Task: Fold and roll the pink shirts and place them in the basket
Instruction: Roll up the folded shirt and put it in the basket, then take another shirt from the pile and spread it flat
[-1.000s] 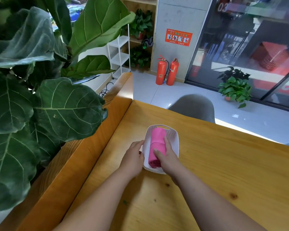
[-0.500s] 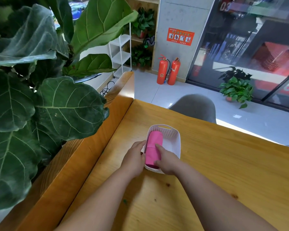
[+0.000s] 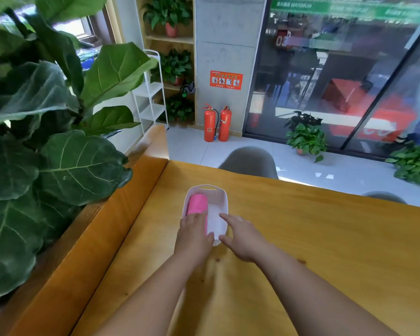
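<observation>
A rolled pink shirt (image 3: 198, 203) lies along the left side of a small white basket (image 3: 220, 197) on the wooden table. My left hand (image 3: 194, 235) rests on the near end of the roll, palm down, covering that end. My right hand (image 3: 243, 236) hovers at the basket's near right corner with fingers spread, holding nothing; its fingertips are at the rim. The right half of the basket floor shows bare white.
A large fiddle-leaf plant (image 3: 46, 151) overhangs the wooden partition (image 3: 102, 236) left of the table (image 3: 325, 251). A grey chair back (image 3: 249, 162) stands past the far edge. Two red fire extinguishers (image 3: 217, 123) and potted plants stand on the floor beyond.
My right hand has let go of the pink roll and moved to the right. The roll now lies at the basket's left side with my left hand on it. The camera has tilted up.
</observation>
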Tool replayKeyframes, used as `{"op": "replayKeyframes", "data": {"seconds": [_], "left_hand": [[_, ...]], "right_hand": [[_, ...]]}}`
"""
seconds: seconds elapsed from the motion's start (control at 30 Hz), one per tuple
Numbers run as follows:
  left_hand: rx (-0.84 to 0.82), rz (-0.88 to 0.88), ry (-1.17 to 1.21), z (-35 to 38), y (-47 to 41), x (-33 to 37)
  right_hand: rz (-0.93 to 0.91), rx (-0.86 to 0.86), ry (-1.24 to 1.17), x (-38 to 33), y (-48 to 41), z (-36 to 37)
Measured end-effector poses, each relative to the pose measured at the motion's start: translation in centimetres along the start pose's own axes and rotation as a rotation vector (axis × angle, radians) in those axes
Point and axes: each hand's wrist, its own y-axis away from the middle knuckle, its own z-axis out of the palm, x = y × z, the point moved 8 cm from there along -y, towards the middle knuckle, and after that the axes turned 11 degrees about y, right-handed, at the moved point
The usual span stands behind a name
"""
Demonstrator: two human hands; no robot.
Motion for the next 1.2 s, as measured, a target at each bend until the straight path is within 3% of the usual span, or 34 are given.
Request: {"op": "replayKeyframes", "data": {"seconds": [0.4, 1.2], "left_hand": [[-0.231, 0.201, -0.177, 13.4, 9.4, 10.8], [-0.686, 0.678, -0.462, 48.8, 40.9, 40.5]], "right_hand": [[0.235, 0.019, -0.047, 15.8, 15.6, 2.5], [0.792, 0.181, -0.197, 48.7, 63.8, 10.2]]}}
